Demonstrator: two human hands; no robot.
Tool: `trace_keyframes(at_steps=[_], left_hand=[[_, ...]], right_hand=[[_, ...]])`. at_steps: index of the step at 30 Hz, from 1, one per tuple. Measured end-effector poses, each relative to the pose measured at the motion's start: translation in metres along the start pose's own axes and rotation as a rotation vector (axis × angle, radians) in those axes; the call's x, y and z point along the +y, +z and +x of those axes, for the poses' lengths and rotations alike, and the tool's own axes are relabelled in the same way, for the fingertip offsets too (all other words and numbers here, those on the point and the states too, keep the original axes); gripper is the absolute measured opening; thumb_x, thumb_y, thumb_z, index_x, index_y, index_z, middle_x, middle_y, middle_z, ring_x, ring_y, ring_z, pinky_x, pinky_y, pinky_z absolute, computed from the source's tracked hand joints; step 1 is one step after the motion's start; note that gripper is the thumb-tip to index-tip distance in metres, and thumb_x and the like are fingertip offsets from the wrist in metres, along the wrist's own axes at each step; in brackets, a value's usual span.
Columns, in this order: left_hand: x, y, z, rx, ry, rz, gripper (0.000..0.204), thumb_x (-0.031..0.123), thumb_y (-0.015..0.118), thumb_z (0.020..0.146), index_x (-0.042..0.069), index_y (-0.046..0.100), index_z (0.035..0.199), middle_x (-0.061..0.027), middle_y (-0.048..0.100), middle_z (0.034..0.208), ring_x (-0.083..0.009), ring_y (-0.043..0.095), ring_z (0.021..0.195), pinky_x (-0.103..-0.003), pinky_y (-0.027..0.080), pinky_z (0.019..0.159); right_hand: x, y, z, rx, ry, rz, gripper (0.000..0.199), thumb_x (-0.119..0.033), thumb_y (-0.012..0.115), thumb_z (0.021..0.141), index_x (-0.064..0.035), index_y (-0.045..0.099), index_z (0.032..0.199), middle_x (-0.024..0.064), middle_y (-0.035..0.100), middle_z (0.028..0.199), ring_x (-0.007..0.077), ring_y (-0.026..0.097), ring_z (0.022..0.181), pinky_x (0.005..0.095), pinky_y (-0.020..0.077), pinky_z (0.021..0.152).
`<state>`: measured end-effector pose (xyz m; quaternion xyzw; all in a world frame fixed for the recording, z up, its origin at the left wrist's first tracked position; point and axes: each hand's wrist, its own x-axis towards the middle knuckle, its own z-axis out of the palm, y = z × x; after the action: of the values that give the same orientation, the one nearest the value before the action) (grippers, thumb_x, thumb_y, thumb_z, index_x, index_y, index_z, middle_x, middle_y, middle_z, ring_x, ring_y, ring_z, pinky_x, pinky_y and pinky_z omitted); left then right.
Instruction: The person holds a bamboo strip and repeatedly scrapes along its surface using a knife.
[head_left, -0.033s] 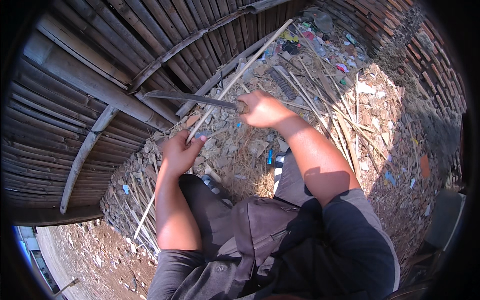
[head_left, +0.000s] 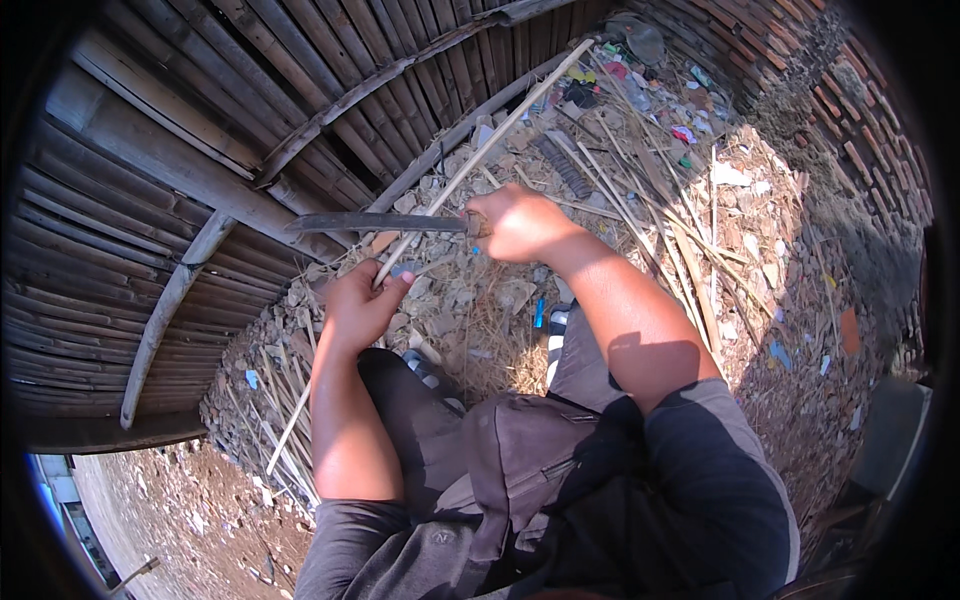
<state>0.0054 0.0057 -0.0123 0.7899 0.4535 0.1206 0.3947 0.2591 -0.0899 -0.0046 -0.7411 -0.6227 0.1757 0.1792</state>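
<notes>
My left hand [head_left: 358, 305] is closed around a long, pale bamboo strip [head_left: 492, 142] near its lower part, thumb along its side. The strip slants up and away to the right, and its thin lower end shows past my left forearm. Gripped in my right hand [head_left: 522, 224] is a machete [head_left: 385, 223] with a brownish handle. Its dark, broad blade points left, nearly level, and lies across the strip just beyond my left hand. Whether the edge presses into the strip, I cannot tell.
A bamboo-slat wall [head_left: 150, 190] rises on the left, a brick wall [head_left: 855, 130] at the far right. Rubble, straw and litter cover the ground. Loose bamboo strips [head_left: 690, 265] lie to the right, and more pale strips [head_left: 285, 430] beside my left forearm.
The machete has come down along the strip toward my left hand, its blade turning more level. My right hand has shifted slightly nearer and left; my left hand has stayed put.
</notes>
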Motion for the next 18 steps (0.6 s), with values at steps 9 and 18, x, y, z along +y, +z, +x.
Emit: trace_keyframes(at_steps=[9,18], left_hand=[[-0.002,-0.002,0.0,0.043,0.039,0.032,0.04,0.039,0.077,0.089,0.003,0.061,0.081,0.0009,0.054,0.061,-0.0083,0.047,0.056,-0.03,0.039,0.051],[-0.005,0.003,0.002,-0.006,0.076,0.041,0.041,0.04,0.076,0.089,0.001,0.064,0.085,-0.0011,0.055,0.061,-0.0087,0.047,0.057,-0.029,0.04,0.052]], right_hand=[[0.068,-0.008,0.015,0.239,0.102,0.159,0.059,-0.034,0.075,0.078,0.0016,0.065,0.124,0.0261,0.067,0.118,0.0387,0.064,0.113,0.0432,0.0505,0.099],[0.043,-0.013,0.011,-0.037,-0.019,0.059,0.061,-0.033,0.075,0.078,-0.0016,0.063,0.129,0.0268,0.066,0.122,0.0381,0.064,0.115,0.042,0.0499,0.101]])
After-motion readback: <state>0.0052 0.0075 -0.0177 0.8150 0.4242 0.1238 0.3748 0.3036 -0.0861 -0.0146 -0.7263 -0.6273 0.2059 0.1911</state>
